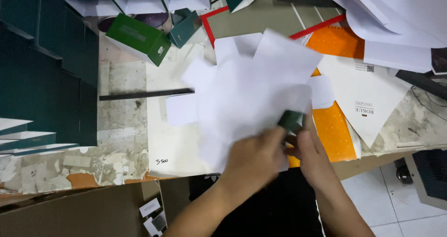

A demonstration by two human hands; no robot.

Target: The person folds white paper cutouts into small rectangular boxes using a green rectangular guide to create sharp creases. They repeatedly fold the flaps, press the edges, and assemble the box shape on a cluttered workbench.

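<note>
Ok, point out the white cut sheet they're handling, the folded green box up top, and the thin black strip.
white cut sheet [247,93], head view, middle of its blurred white face
folded green box [139,38], head view, its long green side
thin black strip [144,94], head view, midway along it

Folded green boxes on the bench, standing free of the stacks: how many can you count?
2. A larger green box lies near the top left of the bench; a smaller open teal box sits just to its right. More may be hidden under the white sheet.
</note>
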